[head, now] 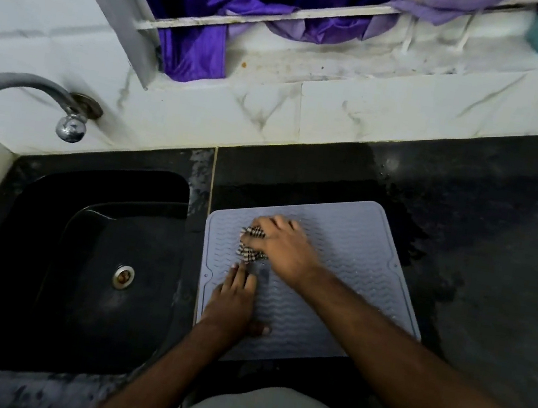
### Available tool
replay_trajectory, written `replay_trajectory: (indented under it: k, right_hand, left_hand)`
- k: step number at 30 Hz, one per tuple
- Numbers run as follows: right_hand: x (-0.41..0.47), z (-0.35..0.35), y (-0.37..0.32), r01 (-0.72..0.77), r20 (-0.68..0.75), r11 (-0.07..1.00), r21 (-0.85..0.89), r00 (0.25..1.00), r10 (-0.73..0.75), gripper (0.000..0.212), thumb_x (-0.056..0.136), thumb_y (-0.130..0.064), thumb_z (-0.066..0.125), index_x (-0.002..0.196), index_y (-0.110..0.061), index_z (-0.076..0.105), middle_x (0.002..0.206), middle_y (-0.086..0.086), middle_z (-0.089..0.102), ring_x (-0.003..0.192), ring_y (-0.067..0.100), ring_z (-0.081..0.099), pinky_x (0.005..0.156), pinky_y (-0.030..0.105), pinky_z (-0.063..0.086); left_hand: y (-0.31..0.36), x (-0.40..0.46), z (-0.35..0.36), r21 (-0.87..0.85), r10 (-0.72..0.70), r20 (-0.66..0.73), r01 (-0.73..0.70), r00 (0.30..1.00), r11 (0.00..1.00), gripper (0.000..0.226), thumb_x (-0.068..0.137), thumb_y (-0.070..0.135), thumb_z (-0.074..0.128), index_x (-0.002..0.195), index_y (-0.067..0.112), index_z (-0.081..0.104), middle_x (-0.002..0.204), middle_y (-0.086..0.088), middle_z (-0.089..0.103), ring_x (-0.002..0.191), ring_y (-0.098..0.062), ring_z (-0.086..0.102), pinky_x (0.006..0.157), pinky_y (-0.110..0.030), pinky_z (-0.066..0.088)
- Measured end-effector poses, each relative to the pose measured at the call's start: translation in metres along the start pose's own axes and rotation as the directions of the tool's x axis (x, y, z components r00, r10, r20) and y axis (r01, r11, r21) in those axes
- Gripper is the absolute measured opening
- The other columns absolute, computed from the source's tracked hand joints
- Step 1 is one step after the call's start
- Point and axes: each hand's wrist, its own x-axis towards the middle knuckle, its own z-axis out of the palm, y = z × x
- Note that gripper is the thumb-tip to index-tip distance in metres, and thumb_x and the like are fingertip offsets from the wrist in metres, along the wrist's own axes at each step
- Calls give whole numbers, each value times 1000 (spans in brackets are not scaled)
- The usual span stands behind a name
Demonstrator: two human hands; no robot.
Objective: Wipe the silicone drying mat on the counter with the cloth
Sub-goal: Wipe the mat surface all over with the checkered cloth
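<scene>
1. Your right hand (280, 248) presses the checked cloth (251, 246) onto the mat (338, 265), fingers curled over it.
2. Your left hand (233, 299) lies flat, fingers spread, at the mat's 7 o'clock.
3. Mat sits on the black counter (481, 233), at the sink's (79, 263) 3 o'clock.
4. No readable writing.

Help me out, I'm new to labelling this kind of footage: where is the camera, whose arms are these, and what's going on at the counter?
There is no machine here. One camera sits on a person's head, looking down at their own arms. On the dark counter lies a grey ridged silicone mat, beside a black sink with a tap on the wall. The right hand presses a checked cloth onto the mat's far left part. The left hand lies flat on the mat's near left part, probably steadying it. It holds nothing.
</scene>
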Motion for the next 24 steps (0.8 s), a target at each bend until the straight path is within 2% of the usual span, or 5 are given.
replay_trajectory:
  k: [3,11,16,20,24]
  right_hand:
    - [7,18,5,6,61,998,-67,998,-2,43,100,-31,51,141,-45,48,150,3,37,134,30,34,106,47,31]
    - [-50,16,85,-352,-9,936,-10,936,352,41,100,-33,50,137,-50,51,142,-1,42,124,26,39,100,42,36]
    - [-97,10,129,-551,-90,830,-86,834,544,36,98,-32,49,130,-46,59,126,3,49,111,30,44,88,44,39]
    - [-116,6,142,-662,-56,745,-81,749,660,36,99,-27,49,133,-37,55,129,7,45,115,33,43,92,48,42]
    - [-113,-7,137,-662,100,731,167,749,655,51,95,-14,54,143,-30,47,134,9,40,120,36,42,98,54,45]
  left_hand:
    - [1,0,3,63,3,-43,-1,999,998,116,73,62,77,155,9,14,168,-15,-1,155,-30,1,121,-47,23]
    - [10,25,-22,92,7,-133,6,991,996,117,73,80,61,160,24,6,149,-7,35,129,-28,42,100,-42,45]
    - [34,40,-28,216,-14,-65,27,998,976,117,75,83,55,161,27,-3,147,-18,30,126,-33,42,96,-45,46]
    - [41,40,-26,211,-53,-46,62,998,976,120,75,83,56,161,25,-4,150,-19,27,131,-35,39,101,-47,44]
    - [41,31,-35,80,-67,-16,68,998,994,108,78,82,55,160,27,12,153,-21,26,137,-39,36,106,-49,40]
